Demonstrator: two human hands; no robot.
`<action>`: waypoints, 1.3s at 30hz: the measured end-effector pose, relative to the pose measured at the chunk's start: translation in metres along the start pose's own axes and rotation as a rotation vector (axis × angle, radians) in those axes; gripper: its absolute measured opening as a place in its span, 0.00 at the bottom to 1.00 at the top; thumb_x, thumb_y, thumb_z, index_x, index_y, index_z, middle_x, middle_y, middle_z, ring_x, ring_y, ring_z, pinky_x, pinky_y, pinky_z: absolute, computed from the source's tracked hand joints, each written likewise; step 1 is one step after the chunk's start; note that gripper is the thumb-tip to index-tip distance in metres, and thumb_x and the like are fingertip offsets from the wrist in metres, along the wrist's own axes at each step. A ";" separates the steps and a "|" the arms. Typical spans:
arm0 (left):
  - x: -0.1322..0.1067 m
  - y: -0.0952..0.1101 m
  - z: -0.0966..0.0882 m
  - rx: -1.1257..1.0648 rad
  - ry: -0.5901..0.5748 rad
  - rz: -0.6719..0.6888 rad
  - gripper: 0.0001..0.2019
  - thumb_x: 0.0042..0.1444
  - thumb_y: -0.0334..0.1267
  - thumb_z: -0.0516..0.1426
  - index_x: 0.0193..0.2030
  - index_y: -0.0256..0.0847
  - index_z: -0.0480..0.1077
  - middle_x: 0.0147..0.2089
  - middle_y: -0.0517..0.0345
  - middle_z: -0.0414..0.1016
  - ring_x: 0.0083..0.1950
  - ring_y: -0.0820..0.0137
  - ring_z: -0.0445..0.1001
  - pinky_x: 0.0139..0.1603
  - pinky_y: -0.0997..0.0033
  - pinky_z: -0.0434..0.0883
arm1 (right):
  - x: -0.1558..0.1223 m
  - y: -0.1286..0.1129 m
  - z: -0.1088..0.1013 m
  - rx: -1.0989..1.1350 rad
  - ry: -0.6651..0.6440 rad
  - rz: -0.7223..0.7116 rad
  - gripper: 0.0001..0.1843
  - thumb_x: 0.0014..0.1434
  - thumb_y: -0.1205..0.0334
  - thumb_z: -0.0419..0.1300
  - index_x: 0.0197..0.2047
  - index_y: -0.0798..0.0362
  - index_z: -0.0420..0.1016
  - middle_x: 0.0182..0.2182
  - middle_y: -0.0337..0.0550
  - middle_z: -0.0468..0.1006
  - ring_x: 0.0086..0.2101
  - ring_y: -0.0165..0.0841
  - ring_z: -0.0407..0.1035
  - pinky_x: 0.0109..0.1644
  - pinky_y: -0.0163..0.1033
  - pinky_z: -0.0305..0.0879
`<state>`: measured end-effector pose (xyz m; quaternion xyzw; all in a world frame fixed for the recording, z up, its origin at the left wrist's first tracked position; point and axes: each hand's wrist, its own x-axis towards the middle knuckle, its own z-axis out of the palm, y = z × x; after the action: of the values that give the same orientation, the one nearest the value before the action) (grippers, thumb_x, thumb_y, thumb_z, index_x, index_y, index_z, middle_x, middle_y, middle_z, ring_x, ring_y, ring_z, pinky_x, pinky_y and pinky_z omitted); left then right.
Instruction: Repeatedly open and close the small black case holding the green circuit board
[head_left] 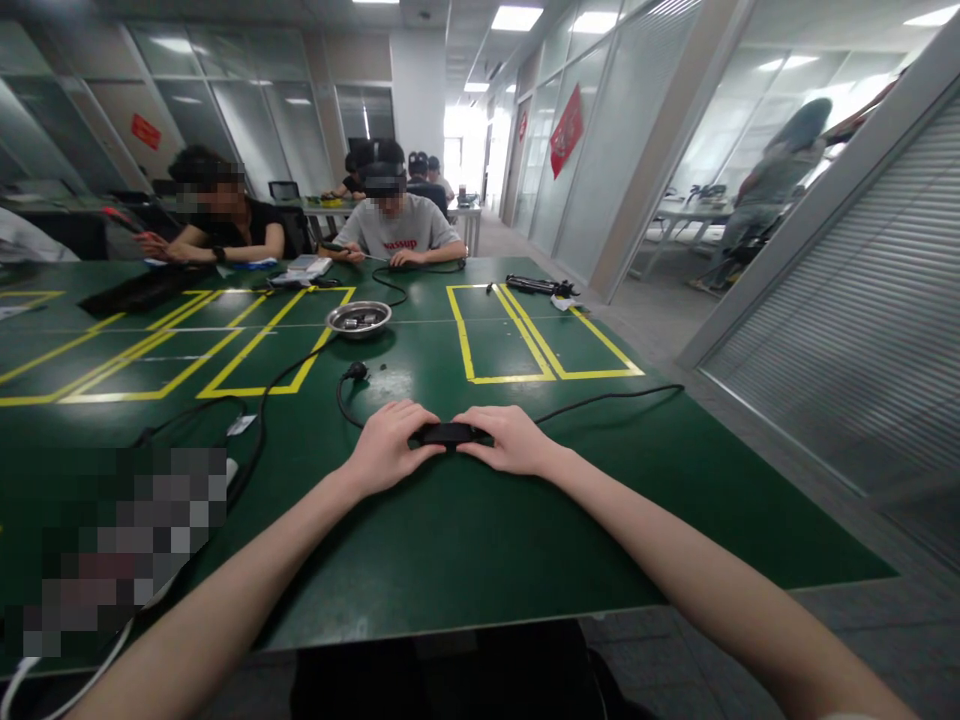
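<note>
your left hand (390, 446) pinches one end of a black block (450, 433), thumb and fingers narrowed on it; your right hand (511, 438) grips the other end the same way. the block sits at the centre of your dial, between your two hands, above the green table (480, 560); you can't tell whether its underside touches the surface. both its ends are covered by your fingers, so any joint with a cable is hidden.

a black cable (615, 397) comes out from behind your right hand towards two o'clock. at ten o'clock, a black plug (357, 371) lies near your left hand, its cord (343, 402) curving out of sight behind your fingers.

at eleven o'clock stands a metal bowl (360, 334); the small metal pieces (364, 321) in it are too small to make out. a black device (538, 286) lies at one o'clock, its details unclear. at eight o'clock, coarse squares mask most of a pale object (127, 555). your forearms run off the bottom edge.
</note>
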<state>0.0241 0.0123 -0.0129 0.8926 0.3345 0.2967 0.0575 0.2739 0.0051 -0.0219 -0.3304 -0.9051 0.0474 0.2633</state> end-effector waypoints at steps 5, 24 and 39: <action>0.001 -0.001 0.002 0.086 0.039 0.063 0.12 0.64 0.46 0.63 0.47 0.40 0.75 0.43 0.52 0.81 0.44 0.61 0.77 0.47 0.62 0.70 | 0.000 0.003 -0.001 -0.079 0.052 -0.017 0.16 0.67 0.57 0.63 0.55 0.54 0.77 0.41 0.50 0.85 0.40 0.40 0.77 0.44 0.42 0.72; -0.007 -0.001 0.006 0.065 -0.171 0.056 0.21 0.67 0.43 0.59 0.65 0.44 0.71 0.70 0.45 0.69 0.72 0.53 0.63 0.70 0.45 0.61 | -0.027 0.131 -0.035 0.322 0.787 0.662 0.27 0.61 0.44 0.61 0.49 0.59 0.83 0.34 0.47 0.85 0.36 0.41 0.78 0.41 0.44 0.75; -0.006 0.007 0.009 -0.067 -0.253 0.041 0.19 0.67 0.40 0.59 0.63 0.45 0.72 0.64 0.48 0.76 0.67 0.58 0.71 0.67 0.50 0.65 | -0.075 0.172 -0.048 0.037 0.562 1.070 0.24 0.60 0.50 0.62 0.51 0.60 0.84 0.37 0.52 0.86 0.38 0.43 0.78 0.45 0.45 0.73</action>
<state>0.0295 0.0039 -0.0213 0.9271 0.2963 0.1938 0.1229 0.4451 0.0875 -0.0583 -0.7350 -0.5083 0.1000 0.4376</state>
